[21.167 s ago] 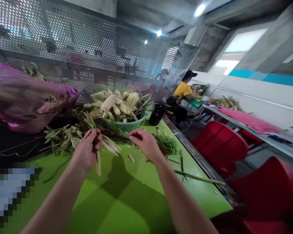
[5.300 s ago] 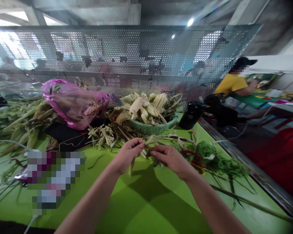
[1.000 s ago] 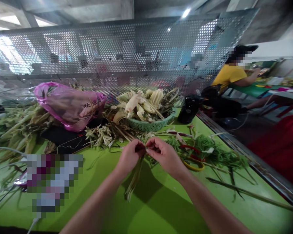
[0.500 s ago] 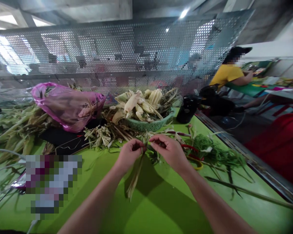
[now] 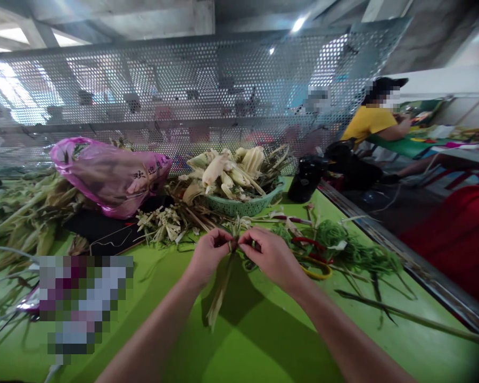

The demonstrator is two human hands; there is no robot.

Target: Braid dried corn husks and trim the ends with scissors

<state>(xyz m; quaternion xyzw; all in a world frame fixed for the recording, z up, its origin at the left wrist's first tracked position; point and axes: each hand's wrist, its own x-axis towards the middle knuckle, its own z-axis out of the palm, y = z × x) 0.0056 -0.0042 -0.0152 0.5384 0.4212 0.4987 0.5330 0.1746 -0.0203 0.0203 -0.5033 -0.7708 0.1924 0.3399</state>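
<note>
As both of your hands meet over the green tabletop [image 5: 255, 340], every entry below is placed against the teal basket [image 5: 239, 206], which is heaped with pale husks.

Left hand [image 5: 209, 255]: in front of the basket, on your side of it. Grip closed, thumb and forefinger pinched on the upper end of the leaf bundle [image 5: 220, 291].

Right hand [image 5: 269, 256]: just right of the left one, fingertips meeting it at the same spot. Grip closed on the bundle's top; what the fingers work at there is too small to tell.

Leaf bundle: pale green strips in front of the basket, gathered at the top between your two grips. They hang down toward you, with their lower ends at the tabletop.

Pink plastic bag [image 5: 107, 173]: left of the basket, lying on its side.

Cut leaf pieces [image 5: 163, 222]: at the basket's front left.

Husk pile [image 5: 27, 210]: far left of the basket, beyond the bag.

Black container [image 5: 308, 178]: just right of the basket.

Green strands [image 5: 345, 247]: front right of the basket, with a yellow loop [image 5: 317, 274] beside your right wrist.

Perforated metal screen [image 5: 183, 90]: behind the basket.

Person in a yellow shirt [image 5: 367, 125]: well right of the basket, seated at another table.
</note>
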